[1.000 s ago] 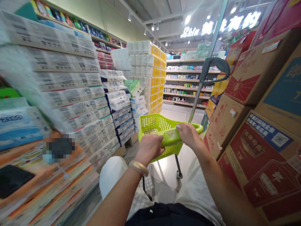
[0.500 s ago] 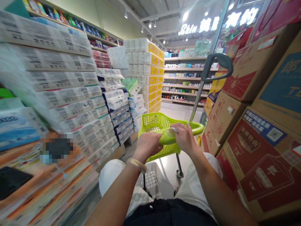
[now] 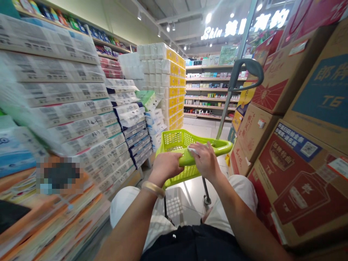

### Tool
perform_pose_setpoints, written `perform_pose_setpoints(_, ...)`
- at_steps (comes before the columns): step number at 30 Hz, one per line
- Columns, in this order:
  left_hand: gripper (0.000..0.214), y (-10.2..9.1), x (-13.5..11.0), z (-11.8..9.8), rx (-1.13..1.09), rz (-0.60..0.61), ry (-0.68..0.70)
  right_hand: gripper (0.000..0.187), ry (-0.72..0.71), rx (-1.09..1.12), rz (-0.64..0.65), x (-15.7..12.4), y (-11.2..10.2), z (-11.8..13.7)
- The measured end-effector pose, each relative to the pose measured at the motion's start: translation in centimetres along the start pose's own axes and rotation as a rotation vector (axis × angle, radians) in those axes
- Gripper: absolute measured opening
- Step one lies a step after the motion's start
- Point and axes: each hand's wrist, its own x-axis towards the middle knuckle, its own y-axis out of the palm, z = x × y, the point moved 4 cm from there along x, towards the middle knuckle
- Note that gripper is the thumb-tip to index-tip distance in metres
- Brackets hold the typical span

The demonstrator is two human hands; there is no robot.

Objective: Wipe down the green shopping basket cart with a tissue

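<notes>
A lime-green shopping cart (image 3: 176, 135) with a perforated plastic basket stands in front of my knees. My left hand (image 3: 167, 166) is closed around the left part of its thick green handle (image 3: 224, 146). Over the middle of that handle lies my right hand (image 3: 205, 157), fingers bent across the top. A small white cloth or wipe (image 3: 192, 150) shows between the right hand and the handle; most of it is hidden under the fingers. The two hands are close together but apart.
Wrapped paper packs (image 3: 73, 90) are stacked high on the left, with a yellow-and-white stack (image 3: 175, 87) beyond. Cardboard boxes (image 3: 304, 181) rise close on the right. A grey handle (image 3: 246, 74) on a metal pole stands before them. Stocked shelves (image 3: 208, 88) line the back.
My right hand has slid a little to the left along the handle with the white cloth, closer to my left hand. My left hand keeps its grip. The view has shifted slightly.
</notes>
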Motion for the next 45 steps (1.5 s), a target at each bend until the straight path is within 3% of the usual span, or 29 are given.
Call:
perform_pose_setpoints(4, 0.03, 0.0, 0.0, 0.0, 0.015, -0.008, 0.027, 0.031, 0.169, -0.072, -0.18, -0.6, -0.9, -2.5)
perform_pose_setpoints(9, 0.031, -0.1, 0.0, 0.4, 0.027, -0.023, 0.013, 0.028, -0.05, -0.009, -0.096, -1.8, 0.4, 0.1)
perform_pose_setpoints(11, 0.031, -0.2, -0.1, 0.6, 0.028, -0.02, 0.005, 0.028, -0.062, -0.014, -0.106, -2.2, 0.5, 0.4)
perform_pose_setpoints(16, 0.026, -0.3, -0.3, 0.7, 0.041, -0.023, 0.002, 0.032, 0.151, -0.077, -0.266, -2.7, -0.6, -1.7)
perform_pose_setpoints(18, 0.027, -0.3, -0.2, 0.6, 0.045, -0.033, 0.013, 0.033, 0.133, -0.048, -0.246, -2.9, -0.2, -1.3)
perform_pose_setpoints(23, 0.031, -0.2, -0.1, 0.7, 0.045, -0.045, 0.025, 0.035, -0.066, 0.017, -0.108, -3.5, 0.9, 0.9)
perform_pose_setpoints(30, 0.028, -0.2, -0.2, 0.6, 0.035, -0.039, 0.028, 0.033, 0.164, -0.078, -0.27, -2.9, -0.6, -1.7)
perform_pose_setpoints(36, 0.027, 0.0, -0.2, 0.7, 0.055, -0.077, 0.038, 0.03, -0.075, 0.004, -0.06, -2.5, 1.0, 1.7)
perform_pose_setpoints(42, 0.026, -0.3, -0.3, 0.4, 0.035, -0.063, 0.046, 0.027, 0.221, -0.103, -0.078, -0.1, -0.8, -1.3)
perform_pose_setpoints(45, 0.024, -0.2, -0.2, 0.3, 0.017, -0.059, 0.042, 0.026, 0.146, -0.07, 0.018, 0.5, -0.2, 0.1)
